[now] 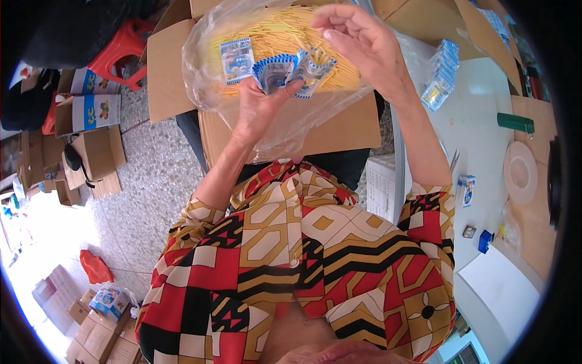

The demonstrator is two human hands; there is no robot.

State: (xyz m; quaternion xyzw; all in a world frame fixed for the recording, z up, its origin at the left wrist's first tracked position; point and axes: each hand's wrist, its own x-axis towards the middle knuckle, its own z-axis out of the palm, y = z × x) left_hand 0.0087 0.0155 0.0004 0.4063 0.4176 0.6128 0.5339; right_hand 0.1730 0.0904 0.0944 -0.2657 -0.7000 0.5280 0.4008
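- Box (351, 126): cardboard, lined with wrinkled clear plastic (195, 73), full of thin yellow sticks (285, 27).
- Left hand (264, 104), above the box: gripping crinkled, glossy packets (276, 68).
- Right hand (367, 51), over the box's right side: open, fingers loosely bent.
- Right of the box: packet strip (442, 70), smooth table (479, 115).

L hand (259, 110): fingers partly hidden behind blue-&-white packets (279, 71), fine print too small to read. R hand (367, 54): fingertips sl. blurred. Carton (327, 124) w/ yellow sticks (273, 27): far side cut off by top edge.
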